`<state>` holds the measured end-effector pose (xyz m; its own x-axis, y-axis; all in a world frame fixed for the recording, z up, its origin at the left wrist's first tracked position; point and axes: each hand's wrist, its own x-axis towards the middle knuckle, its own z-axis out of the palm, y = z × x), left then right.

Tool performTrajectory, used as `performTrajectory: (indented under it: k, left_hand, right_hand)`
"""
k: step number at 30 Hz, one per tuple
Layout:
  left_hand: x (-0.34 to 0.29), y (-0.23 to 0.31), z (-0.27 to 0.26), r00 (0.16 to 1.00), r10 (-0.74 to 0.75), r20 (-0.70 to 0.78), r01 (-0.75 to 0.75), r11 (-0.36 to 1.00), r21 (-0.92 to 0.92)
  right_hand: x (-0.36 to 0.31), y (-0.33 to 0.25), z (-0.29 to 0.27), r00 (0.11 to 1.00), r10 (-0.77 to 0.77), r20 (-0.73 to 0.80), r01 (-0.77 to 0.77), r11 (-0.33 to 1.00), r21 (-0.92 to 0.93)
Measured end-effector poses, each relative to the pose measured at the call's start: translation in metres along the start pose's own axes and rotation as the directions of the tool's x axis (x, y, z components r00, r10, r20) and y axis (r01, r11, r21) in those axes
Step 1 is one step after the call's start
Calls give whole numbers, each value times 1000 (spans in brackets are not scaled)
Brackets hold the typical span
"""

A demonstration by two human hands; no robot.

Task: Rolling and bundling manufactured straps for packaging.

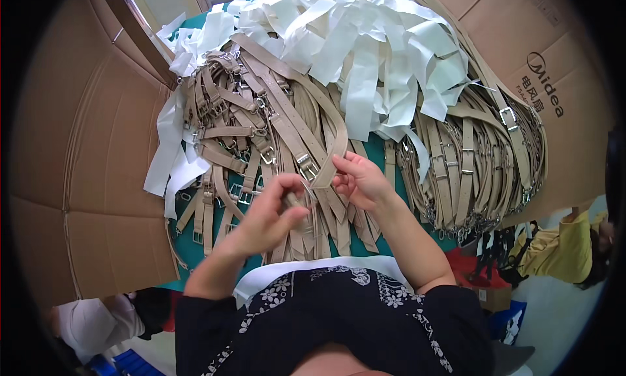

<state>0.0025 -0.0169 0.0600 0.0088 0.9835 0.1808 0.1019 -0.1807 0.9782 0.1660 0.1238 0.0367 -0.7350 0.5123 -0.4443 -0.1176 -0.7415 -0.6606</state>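
Note:
My right hand (362, 182) pinches the pointed end of a beige leather strap (330, 169), which loops up and back into the pile. Close by on the left, my left hand (277, 210) is curled round a small tool with thin shiny tips (308, 189); its kind is partly hidden by the fingers. Those tips are at the strap's end; I cannot tell whether they touch it. Under both hands lie several beige straps with silver buckles, one buckle (306, 165) just behind the strap end.
White paper strips (385, 57) heap over the straps at the back. A thick bundle of buckled straps (469, 167) lies at the right. Cardboard panels (104, 180) stand at both sides of the green table (251, 262). A person in yellow (561, 249) is at the far right.

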Motion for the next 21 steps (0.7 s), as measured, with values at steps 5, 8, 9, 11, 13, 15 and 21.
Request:
performTrajectory:
  k: [5, 8, 9, 11, 13, 15, 21]
  left_hand:
    - [-11, -28, 27, 969, 184, -164, -136, 955, 265]
    - [-10, -32, 32, 981, 173, -92, -152, 967, 204]
    - [-8, -32, 33, 988, 146, -41, -140, 982, 130]
    - [-7, -35, 33, 991, 126, -43, -119, 983, 142]
    - [-6, -36, 34, 993, 103, -61, -90, 978, 190]
    - [-3, -35, 33, 998, 6, -61, 3, 989, 150]
    - [2, -32, 29, 991, -129, 43, 131, 989, -66]
  right_hand:
    - [-10, 14, 5, 992, 56, 113, -67, 993, 99]
    - [-16, 22, 8, 994, 64, 94, -59, 997, -49]
    - [-19, 20, 6, 989, 91, 114, -82, 994, -78]
    - [-19, 19, 4, 994, 73, 85, -69, 996, -49]
    - [-20, 20, 1, 997, 55, 55, -53, 998, -22]
    - [-19, 23, -3, 998, -59, 22, 62, 984, -169]
    - [-23, 18, 0, 989, -149, -2, 147, 978, -149]
